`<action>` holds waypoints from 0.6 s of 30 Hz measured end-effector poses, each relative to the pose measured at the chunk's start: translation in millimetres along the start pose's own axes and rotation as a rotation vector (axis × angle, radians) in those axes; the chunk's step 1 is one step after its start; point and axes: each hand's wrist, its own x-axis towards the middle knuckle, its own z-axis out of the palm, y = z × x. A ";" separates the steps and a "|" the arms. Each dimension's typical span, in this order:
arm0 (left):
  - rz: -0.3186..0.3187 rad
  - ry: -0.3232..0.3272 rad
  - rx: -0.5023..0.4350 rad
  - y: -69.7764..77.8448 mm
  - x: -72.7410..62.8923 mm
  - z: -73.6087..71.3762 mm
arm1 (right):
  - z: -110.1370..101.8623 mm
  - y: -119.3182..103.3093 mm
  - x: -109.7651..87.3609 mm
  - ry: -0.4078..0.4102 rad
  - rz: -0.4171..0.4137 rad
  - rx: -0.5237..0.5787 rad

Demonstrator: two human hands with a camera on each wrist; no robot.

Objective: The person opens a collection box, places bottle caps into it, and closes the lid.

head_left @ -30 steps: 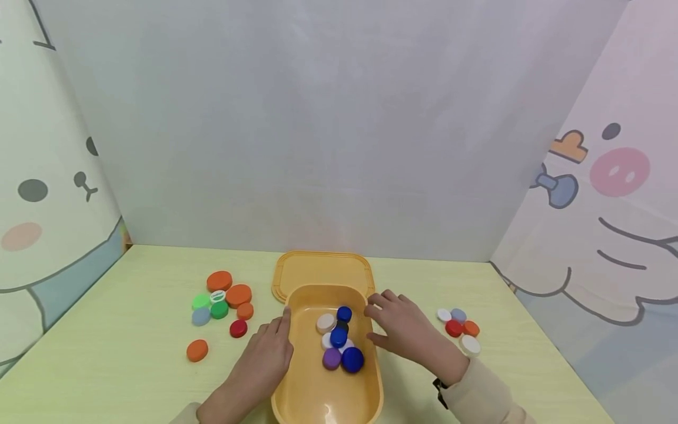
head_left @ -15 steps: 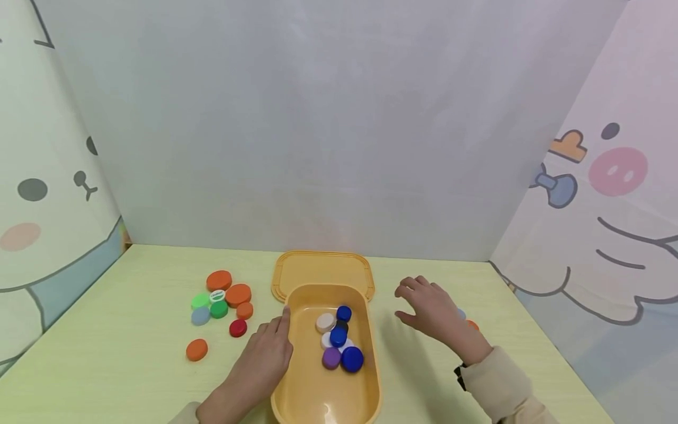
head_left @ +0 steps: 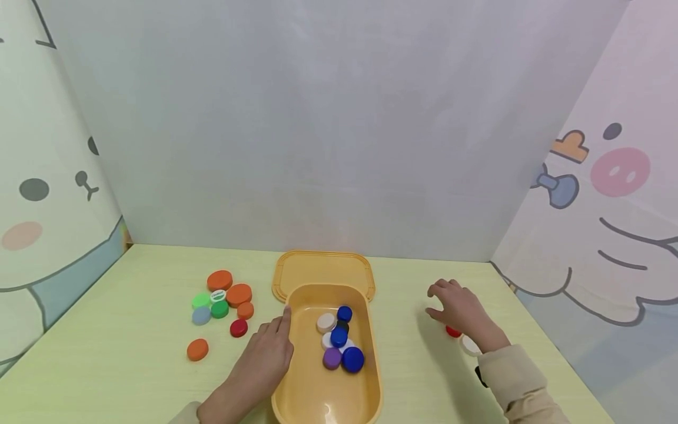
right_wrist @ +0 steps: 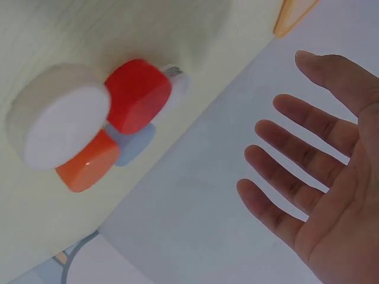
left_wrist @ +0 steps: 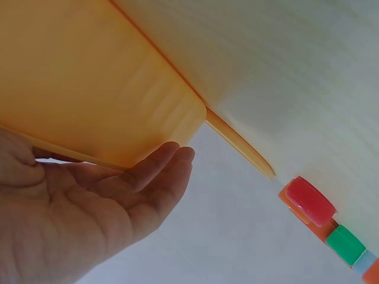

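Note:
My left hand (head_left: pixel 262 359) holds the left rim of an orange-yellow plastic box (head_left: pixel 304 394). In the left wrist view its fingers (left_wrist: pixel 157 183) lie against the outer wall; the thumb is hidden. Blue caps (head_left: pixel 352 359), a purple cap (head_left: pixel 332 358), a black one and several white ones lie inside the box. My right hand (head_left: pixel 461 309) hovers right of the box, fingers spread and holding nothing. Beneath and beside it are a red cap (right_wrist: pixel 137 94), a white cap (right_wrist: pixel 65 118), an orange cap (right_wrist: pixel 89 163) and a grey-blue cap (right_wrist: pixel 135 145), partly covered in the head view.
The box's lid (head_left: pixel 323 272) lies flat behind it. Left of the box are several caps, among them a large orange cap (head_left: pixel 219 280), a green cap (head_left: pixel 219 309), a dark red cap (head_left: pixel 239 328) and a lone orange cap (head_left: pixel 198 350). A grey backdrop (head_left: pixel 318 147) rises behind the table.
My right hand has left the box's right side and moved rightward over the right-hand group of caps. The left hand, box and its caps stay in place.

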 end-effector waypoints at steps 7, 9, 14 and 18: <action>-0.004 0.001 0.001 -0.1 0.2 0.5 | 12.0 17.8 -6.8 -0.079 0.063 0.014; -0.006 -0.002 0.002 0.3 0.2 0.2 | 14.6 21.2 -8.8 -0.105 0.079 0.014; -0.007 0.002 0.003 0.5 0.2 -0.3 | 19.9 25.9 -13.1 -0.142 0.102 0.014; -0.007 0.003 0.005 0.6 0.1 -0.2 | 22.6 27.8 -14.4 -0.159 0.118 0.015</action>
